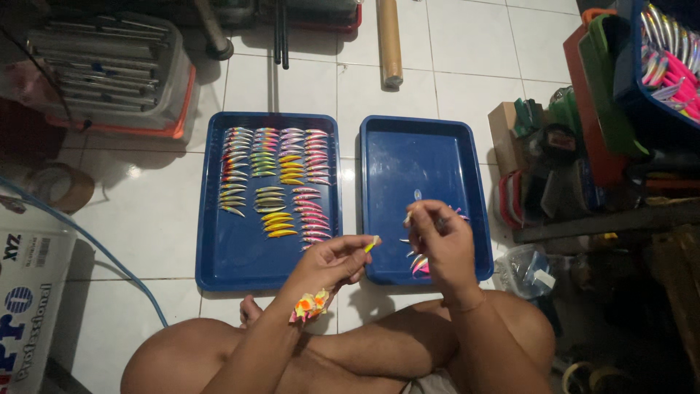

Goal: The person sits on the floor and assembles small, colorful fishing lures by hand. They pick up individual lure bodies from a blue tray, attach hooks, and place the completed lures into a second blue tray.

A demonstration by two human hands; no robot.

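White tiled floor, seen from above, with crossed bare legs at the bottom edge. Left hand (332, 259) raised just above the knees, thumb and fingers pinching a small yellow lure (372, 244) by one end; a cluster of orange, pink and yellow pieces (309, 304) fixed at that wrist. Right hand (437, 244) close beside it, fingers curled together and pinching something small and pale (407, 217), too fine to identify. Directly beneath the right hand, a blue tray (415, 157) holding only a few loose lures (417, 263), partly hidden by the hand. Beyond the left hand, a second blue tray (233, 255) with neat rows of painted lures (273, 182) in silver, yellow, green and pink. Best handled with a light fingertip grip, both hands kept close over the near tray so anything dropped lands inside. Cluttered bins of tools well off to the right.
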